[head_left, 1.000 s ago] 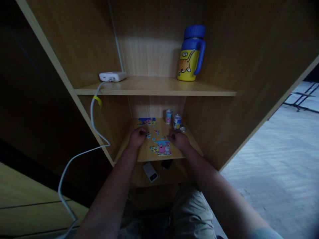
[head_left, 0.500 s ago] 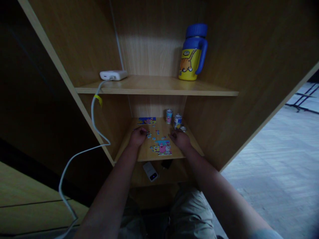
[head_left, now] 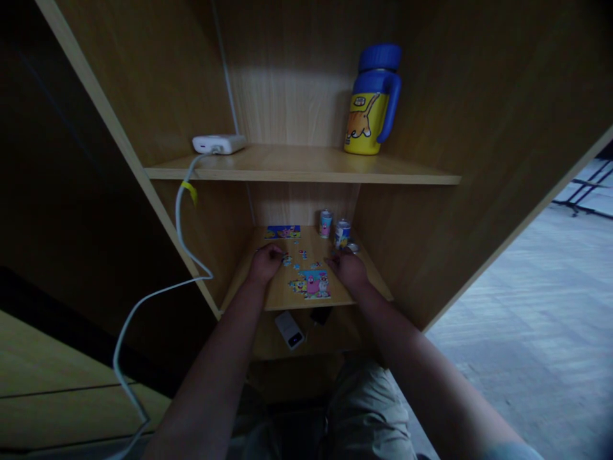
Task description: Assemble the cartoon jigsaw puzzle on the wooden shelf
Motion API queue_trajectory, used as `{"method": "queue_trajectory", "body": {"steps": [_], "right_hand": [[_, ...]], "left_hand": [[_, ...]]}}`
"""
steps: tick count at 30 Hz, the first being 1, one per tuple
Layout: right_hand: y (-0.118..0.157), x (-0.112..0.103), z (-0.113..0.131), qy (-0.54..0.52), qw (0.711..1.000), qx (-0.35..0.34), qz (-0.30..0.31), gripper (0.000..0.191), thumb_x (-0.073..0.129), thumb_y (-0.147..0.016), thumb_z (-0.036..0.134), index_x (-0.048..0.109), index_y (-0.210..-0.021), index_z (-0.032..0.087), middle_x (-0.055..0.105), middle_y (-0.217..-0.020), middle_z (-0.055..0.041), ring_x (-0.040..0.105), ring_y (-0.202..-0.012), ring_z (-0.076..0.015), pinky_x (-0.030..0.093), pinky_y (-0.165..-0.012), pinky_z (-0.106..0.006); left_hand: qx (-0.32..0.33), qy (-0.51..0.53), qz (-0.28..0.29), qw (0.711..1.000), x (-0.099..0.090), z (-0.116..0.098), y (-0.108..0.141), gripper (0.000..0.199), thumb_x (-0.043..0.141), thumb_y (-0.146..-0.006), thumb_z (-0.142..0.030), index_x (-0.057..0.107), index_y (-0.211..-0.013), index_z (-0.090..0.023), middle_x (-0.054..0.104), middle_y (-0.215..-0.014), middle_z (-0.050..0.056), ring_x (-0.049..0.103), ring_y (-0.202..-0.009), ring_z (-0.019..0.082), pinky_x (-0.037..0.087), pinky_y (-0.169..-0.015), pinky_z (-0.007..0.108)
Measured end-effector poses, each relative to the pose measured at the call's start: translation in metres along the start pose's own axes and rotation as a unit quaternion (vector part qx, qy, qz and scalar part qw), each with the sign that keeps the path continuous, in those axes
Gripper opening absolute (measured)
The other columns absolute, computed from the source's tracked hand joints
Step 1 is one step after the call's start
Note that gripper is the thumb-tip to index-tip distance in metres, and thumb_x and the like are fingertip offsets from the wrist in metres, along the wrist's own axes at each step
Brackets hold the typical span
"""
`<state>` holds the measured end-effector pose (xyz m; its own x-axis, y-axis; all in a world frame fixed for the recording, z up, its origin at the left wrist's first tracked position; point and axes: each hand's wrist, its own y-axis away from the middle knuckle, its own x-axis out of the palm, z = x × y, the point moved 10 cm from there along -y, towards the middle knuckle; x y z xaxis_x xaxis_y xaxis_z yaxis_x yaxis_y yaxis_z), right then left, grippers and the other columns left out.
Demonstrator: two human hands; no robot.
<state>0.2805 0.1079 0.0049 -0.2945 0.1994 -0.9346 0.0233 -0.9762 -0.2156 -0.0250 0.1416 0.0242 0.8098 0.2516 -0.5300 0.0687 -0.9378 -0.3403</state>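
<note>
My left hand [head_left: 266, 262] rests on the lower shelf with its fingers curled together beside a small cluster of jigsaw pieces [head_left: 287, 259]. Whatever its fingertips pinch is too small to make out. On the other side my right hand [head_left: 349, 267] is closed too, near the loose puzzle pieces [head_left: 316, 264], and its fingertips are too dark to show what they hold. Between the forearms lies a partly joined cartoon puzzle [head_left: 315, 283] with a pink figure, its left edge ragged. A picture card [head_left: 283, 232] lies flat at the back left.
Two small cartoon tins [head_left: 325, 224] [head_left: 341, 234] stand at the back right, with a round lid [head_left: 352, 247] beside them. Above, the upper shelf [head_left: 306, 172] holds a blue-yellow bottle [head_left: 366, 115] and a white power bank [head_left: 219, 144]; its cable [head_left: 178, 217] hangs left. Below lies a white device [head_left: 289, 329].
Both hands stay almost where they were, fingers still curled. The whole view has shifted very slightly; the puzzle and loose pieces look the same.
</note>
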Motion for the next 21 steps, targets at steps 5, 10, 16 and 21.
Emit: {"method": "queue_trajectory", "body": {"steps": [5,10,16,21], "right_hand": [[0.0009,-0.0029,0.0010,0.002,1.000,-0.001,0.001,0.049,0.057,-0.114,0.061,0.083,-0.124,0.021,0.080,-0.131,-0.0151,0.077,-0.109,-0.0249,0.055,-0.087,-0.030],[0.0008,-0.0035,0.0033,0.009,1.000,-0.009,0.015,0.048,0.055,-0.115,0.059,0.083,-0.123,0.021,0.080,-0.131,-0.0160,0.077,-0.113,-0.0265,0.054,-0.090,-0.031],[0.0041,-0.0054,0.0031,0.015,1.000,0.002,0.010,0.051,0.055,-0.115,0.061,0.080,-0.130,0.020,0.080,-0.131,-0.0173,0.078,-0.112,-0.0277,0.055,-0.090,-0.033],[0.0090,-0.0089,-0.0004,0.025,0.999,0.046,-0.009,0.057,0.055,-0.114,0.064,0.081,-0.126,0.015,0.078,-0.132,-0.0228,0.080,-0.109,-0.0303,0.057,-0.088,-0.035]], "left_hand": [[0.000,-0.002,-0.002,1.000,0.0013,0.0029,-0.0010,0.007,0.068,-0.086,-0.019,0.072,-0.082,-0.023,0.081,-0.091,0.004,0.075,-0.091,0.025,0.059,-0.094,0.040],[0.011,0.001,0.006,1.000,0.0021,-0.0019,0.0004,0.009,0.065,-0.087,-0.019,0.071,-0.081,-0.023,0.081,-0.092,0.007,0.075,-0.092,0.026,0.060,-0.095,0.042],[0.004,0.016,0.004,1.000,0.0009,-0.0022,0.0007,0.009,0.066,-0.085,-0.019,0.069,-0.078,-0.024,0.081,-0.089,0.005,0.076,-0.092,0.026,0.060,-0.096,0.041],[0.001,0.011,-0.004,1.000,0.0002,-0.0001,-0.0004,0.009,0.067,-0.085,-0.019,0.070,-0.078,-0.024,0.081,-0.089,0.005,0.076,-0.091,0.027,0.060,-0.096,0.042]]}}
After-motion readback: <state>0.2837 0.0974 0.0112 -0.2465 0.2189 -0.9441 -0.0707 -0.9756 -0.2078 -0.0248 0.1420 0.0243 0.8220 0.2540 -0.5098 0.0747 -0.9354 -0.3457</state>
